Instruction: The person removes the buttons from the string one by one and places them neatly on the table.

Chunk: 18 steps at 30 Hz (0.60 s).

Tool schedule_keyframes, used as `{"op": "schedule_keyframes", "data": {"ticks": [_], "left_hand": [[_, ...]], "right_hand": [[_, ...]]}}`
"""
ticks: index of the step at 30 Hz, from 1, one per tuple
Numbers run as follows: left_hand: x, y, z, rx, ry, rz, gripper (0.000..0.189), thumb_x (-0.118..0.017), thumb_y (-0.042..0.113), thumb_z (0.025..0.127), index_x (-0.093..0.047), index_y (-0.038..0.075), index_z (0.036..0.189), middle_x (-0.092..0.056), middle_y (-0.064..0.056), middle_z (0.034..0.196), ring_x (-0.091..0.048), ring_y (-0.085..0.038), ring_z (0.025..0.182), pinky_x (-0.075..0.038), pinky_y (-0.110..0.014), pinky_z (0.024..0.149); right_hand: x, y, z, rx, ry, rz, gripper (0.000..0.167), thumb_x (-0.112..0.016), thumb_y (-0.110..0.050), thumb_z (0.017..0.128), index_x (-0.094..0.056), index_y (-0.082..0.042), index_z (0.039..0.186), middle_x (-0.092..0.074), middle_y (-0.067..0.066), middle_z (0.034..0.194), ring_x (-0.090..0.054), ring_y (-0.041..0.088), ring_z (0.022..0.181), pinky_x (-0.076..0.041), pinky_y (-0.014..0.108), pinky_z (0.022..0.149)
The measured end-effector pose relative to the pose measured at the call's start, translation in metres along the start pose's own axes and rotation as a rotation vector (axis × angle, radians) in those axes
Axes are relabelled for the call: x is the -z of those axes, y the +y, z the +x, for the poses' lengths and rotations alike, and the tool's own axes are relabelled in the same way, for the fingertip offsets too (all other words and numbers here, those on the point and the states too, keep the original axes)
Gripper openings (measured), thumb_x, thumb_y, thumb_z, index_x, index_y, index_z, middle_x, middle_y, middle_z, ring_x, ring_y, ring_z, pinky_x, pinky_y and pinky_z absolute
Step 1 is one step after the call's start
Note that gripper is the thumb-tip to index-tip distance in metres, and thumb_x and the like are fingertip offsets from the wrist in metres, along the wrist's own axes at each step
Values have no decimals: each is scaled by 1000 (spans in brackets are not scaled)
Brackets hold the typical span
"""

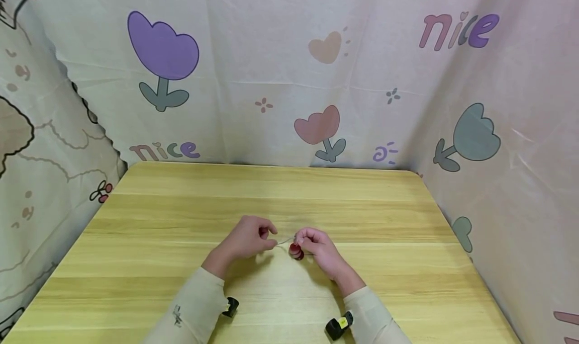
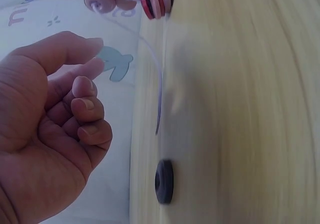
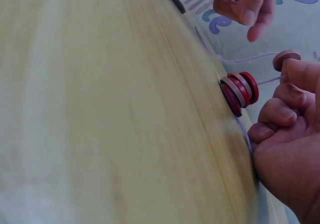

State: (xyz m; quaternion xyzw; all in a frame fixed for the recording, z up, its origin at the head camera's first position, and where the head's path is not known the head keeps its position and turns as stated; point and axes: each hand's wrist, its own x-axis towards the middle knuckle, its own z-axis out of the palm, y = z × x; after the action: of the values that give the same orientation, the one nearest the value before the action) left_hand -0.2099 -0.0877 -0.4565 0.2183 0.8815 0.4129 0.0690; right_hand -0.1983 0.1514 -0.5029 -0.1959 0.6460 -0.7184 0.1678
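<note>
My right hand (image 1: 318,248) pinches a pink disc-shaped bead (image 3: 286,58) between thumb and finger, its other fingers curled. A thin pale string (image 2: 150,48) passes through this bead, and its loose end droops toward my left hand. Below the pinch, a stack of red and pink disc beads (image 1: 296,252) hangs on the same string close over the table; more string (image 3: 245,131) trails beneath it. My left hand (image 1: 250,237) hovers just left of the string end, holding nothing. In the left wrist view its thumb and forefinger stand apart, with the other fingers loosely curled.
A dark round disc (image 2: 164,181) lies on the wooden table (image 1: 362,208), hidden in the head view. Black wrist cameras (image 1: 339,326) sit at both sleeves. Printed cloth (image 1: 271,42) hangs behind the table and along its sides.
</note>
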Motion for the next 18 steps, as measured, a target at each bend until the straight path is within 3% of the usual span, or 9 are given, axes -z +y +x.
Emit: {"op": "schedule_keyframes", "data": {"ticks": [7,18], "left_hand": [[-11,6,6,-26,-30,-35,13,-76,10,86,-74,6,97,-47,4,58,-38,-7,49,-42,-27,56],[-20,9,13,-103,-11,-17,4,-76,8,87,-74,10,90,-48,7,58,-38,-4,49,-38,-24,52]], "right_hand": [[0,2,0,10,-2,8,32,-49,-10,104,-45,21,97,-53,38,94,-59,34,84,-51,42,78],[0,3,0,20,7,5,29,-49,-8,103,-46,20,95,-55,37,94,-61,31,85,-52,40,78]]}}
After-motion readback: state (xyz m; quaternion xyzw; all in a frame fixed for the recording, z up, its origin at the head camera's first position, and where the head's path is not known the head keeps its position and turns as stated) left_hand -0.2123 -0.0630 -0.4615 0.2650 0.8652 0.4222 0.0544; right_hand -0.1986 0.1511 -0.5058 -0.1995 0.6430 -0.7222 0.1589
